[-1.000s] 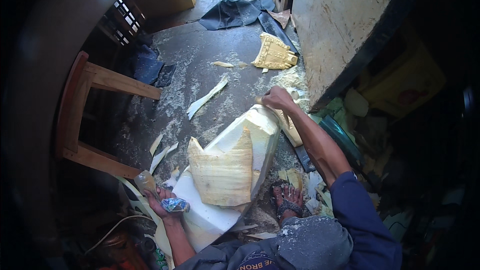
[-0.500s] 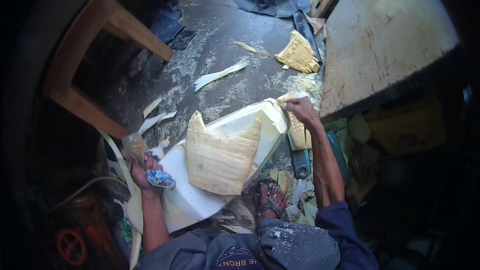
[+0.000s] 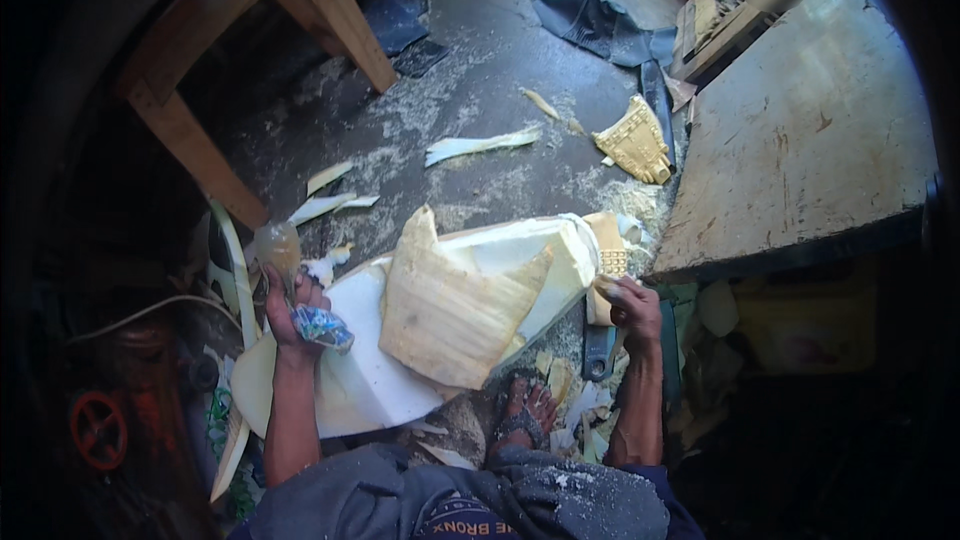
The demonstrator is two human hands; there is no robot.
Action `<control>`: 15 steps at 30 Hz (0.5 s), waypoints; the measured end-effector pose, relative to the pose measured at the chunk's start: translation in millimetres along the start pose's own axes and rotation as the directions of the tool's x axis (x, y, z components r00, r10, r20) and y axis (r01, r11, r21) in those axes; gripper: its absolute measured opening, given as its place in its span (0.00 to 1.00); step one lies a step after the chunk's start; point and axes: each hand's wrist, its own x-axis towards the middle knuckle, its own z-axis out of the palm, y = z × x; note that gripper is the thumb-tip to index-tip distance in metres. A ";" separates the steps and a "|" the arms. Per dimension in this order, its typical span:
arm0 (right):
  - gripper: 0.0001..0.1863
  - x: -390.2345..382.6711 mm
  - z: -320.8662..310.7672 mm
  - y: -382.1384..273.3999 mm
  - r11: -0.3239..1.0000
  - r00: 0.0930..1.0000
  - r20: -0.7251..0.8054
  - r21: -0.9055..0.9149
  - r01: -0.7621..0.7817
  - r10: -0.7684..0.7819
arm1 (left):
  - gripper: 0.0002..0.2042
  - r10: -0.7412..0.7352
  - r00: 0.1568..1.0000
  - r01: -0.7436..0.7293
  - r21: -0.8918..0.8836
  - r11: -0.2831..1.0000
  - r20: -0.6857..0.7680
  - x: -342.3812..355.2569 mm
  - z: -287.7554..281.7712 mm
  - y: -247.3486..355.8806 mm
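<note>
My left hand (image 3: 290, 312) is closed around a clear plastic bag (image 3: 278, 245) with amber contents, its blue patterned lower end (image 3: 322, 327) sticking out below the fingers. Across in front of me lies a long white foam block (image 3: 350, 380). A tan, grained foam piece (image 3: 460, 305) with a pointed corner rests on top of it. Just off the block's right end, my right hand (image 3: 634, 310) is closed in a pinch. A small tan tip shows at its fingers, too little to name. Under that end sits a yellow foam piece with a studded surface (image 3: 612, 262).
A wooden frame (image 3: 210, 160) stands at the left, a large worn board (image 3: 800, 140) at the right. Foam offcuts (image 3: 480, 145) and a studded yellow piece (image 3: 636, 140) lie on the dusty floor. A blue tool (image 3: 600, 352) lies by my foot (image 3: 527, 410).
My right hand has drawn back toward me from the block's far right corner. My left hand stays closed on the bag. The whole view has shifted and turned slightly.
</note>
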 end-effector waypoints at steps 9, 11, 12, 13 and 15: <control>0.15 -56.7 44.6 -39.3 0.898 0.991 -0.057 0.420 0.136 -0.123 | 0.25 -0.013 0.999 0.015 0.055 0.998 -0.041 -4.6 -2.2 -2.5; 0.17 -65.6 43.1 -54.3 0.995 0.991 0.091 -0.016 0.098 -0.096 | 0.25 0.019 0.996 -0.011 0.090 0.996 -0.089 -4.7 -1.5 -3.7; 0.19 -70.1 40.8 -60.1 0.988 0.947 0.282 0.017 0.154 -0.152 | 0.25 0.014 0.992 -0.006 0.064 0.998 -0.125 -3.3 -0.1 -4.1; 0.20 -78.0 36.7 -63.4 0.960 0.803 0.526 0.152 0.236 -0.280 | 0.25 0.019 0.992 -0.014 0.036 0.999 -0.128 -4.8 0.9 -4.7; 0.19 -95.1 37.3 -60.4 0.955 0.742 0.604 0.225 0.191 -0.291 | 0.27 0.003 0.995 0.007 0.105 0.994 -0.100 -5.1 4.3 -2.7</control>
